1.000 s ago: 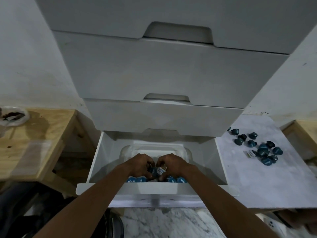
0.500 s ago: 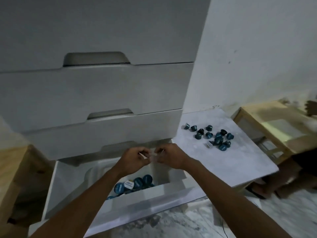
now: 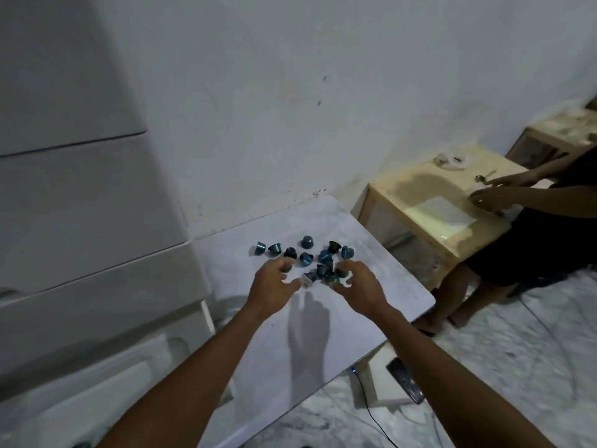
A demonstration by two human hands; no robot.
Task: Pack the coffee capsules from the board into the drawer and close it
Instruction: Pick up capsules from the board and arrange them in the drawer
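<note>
Several blue coffee capsules (image 3: 305, 258) lie in a loose pile on the white marble board (image 3: 371, 305). My left hand (image 3: 274, 284) hovers at the pile's near left side, fingers loosely spread and holding nothing. My right hand (image 3: 358, 282) reaches in from the near right, fingers curved over the closest capsules; I cannot tell whether they touch. The open white drawer (image 3: 97, 383) sits at the lower left, blurred, its contents hidden from this angle.
The white drawer cabinet (image 3: 80, 189) fills the left side. A wooden side table (image 3: 429, 202) stands right of the board, where another person (image 3: 533, 227) works. A phone (image 3: 405, 384) and a cable lie on the marble floor below the board.
Both hands left the drawer, where they were setting down capsules, and moved right to the pile on the board. The view swung right with them.
</note>
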